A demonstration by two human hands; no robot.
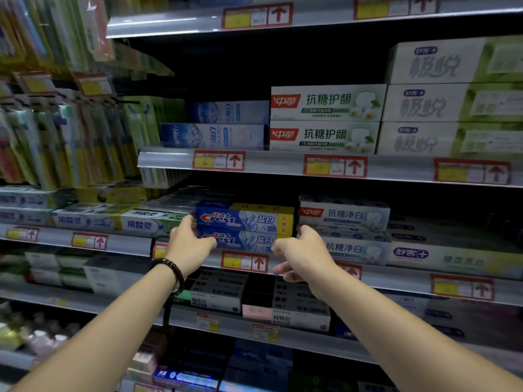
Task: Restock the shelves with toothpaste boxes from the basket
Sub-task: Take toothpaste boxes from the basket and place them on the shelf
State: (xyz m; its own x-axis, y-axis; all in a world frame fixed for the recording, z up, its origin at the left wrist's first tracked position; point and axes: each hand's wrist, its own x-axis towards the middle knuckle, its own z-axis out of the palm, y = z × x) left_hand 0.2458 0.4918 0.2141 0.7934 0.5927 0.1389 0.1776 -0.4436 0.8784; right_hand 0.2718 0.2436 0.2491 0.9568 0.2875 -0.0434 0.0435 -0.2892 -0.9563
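two crest boxes (pixel 246 226) gripped: left hand (pixel 188 247), right hand (pixel 304 256)

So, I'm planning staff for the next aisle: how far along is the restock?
Done: neighbouring boxes already line the shelf. In hand: left hand and right hand grip the Crest pack by its ends. Left: seating it; basket out of view, remainder unknown.

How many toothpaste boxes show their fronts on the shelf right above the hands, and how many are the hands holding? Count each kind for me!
Blue boxes: 2
White boxes with a red logo: 2
Pale grey-and-green boxes: 3
Crest boxes, stacked, held between the left hand and the right hand: 2
Total: 9
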